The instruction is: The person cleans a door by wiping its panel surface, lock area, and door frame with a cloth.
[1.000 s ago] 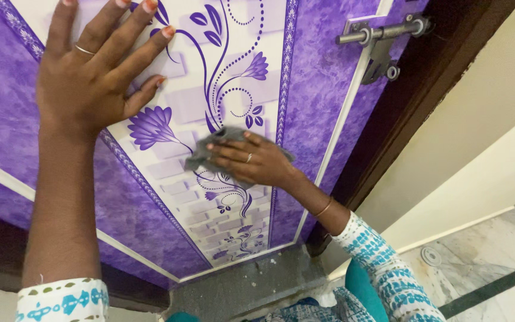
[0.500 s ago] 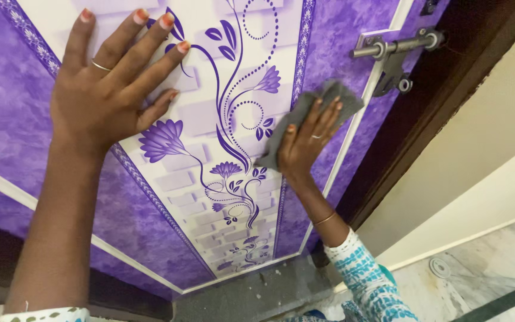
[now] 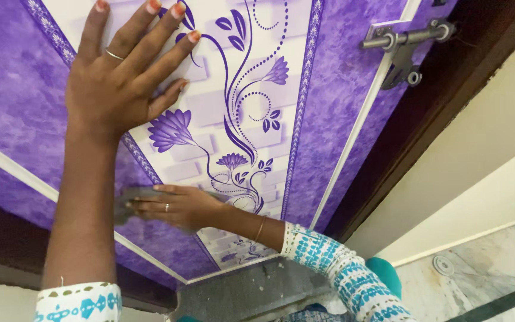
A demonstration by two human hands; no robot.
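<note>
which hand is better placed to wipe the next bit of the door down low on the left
Right. The right hand already presses the grey cloth against the lower left of the purple door. The left hand lies flat and empty higher up on the panel, with no cloth under it.

Single head-worn view, no second view sharing scene. Camera close to purple floral door (image 3: pixel 329 89), facing it, tilted downward and rolled, so door leans across frame. Left hand (image 3: pixel 120 83) fingers spread at top left; latch bolt (image 3: pixel 409 37) right of them. Right hand (image 3: pixel 177 206) fingers lower, pointing left. Grey threshold (image 3: pixel 251 289) and floor below them, bottom edge.
</note>
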